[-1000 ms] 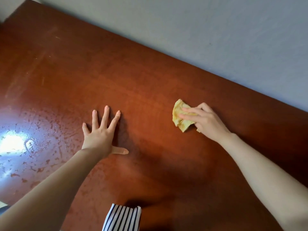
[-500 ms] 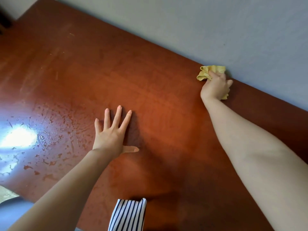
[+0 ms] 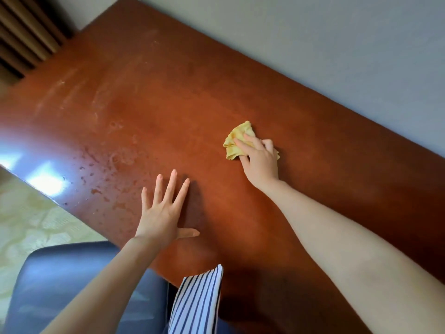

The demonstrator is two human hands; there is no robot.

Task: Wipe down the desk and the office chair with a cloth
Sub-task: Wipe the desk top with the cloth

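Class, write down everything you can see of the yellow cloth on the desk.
The yellow cloth is soft-looking fabric, crumpled into a wad with folds and a peaked corner pointing toward the wall. It lies on the reddish-brown desk. The right hand grips it, fingers over its top; a scrap shows beyond the little finger.

I see the right hand [image 3: 261, 162] w/ the cloth [image 3: 237, 138] pulled back off the wall [image 3: 337, 44] edge since 0.5 s ago, now mid counter [image 3: 168, 104], nearer me. View has swung too: blue chair [image 3: 60, 280] & pale floor [image 3: 31, 220] now show btm left, brown slats [image 3: 24, 39] top left.
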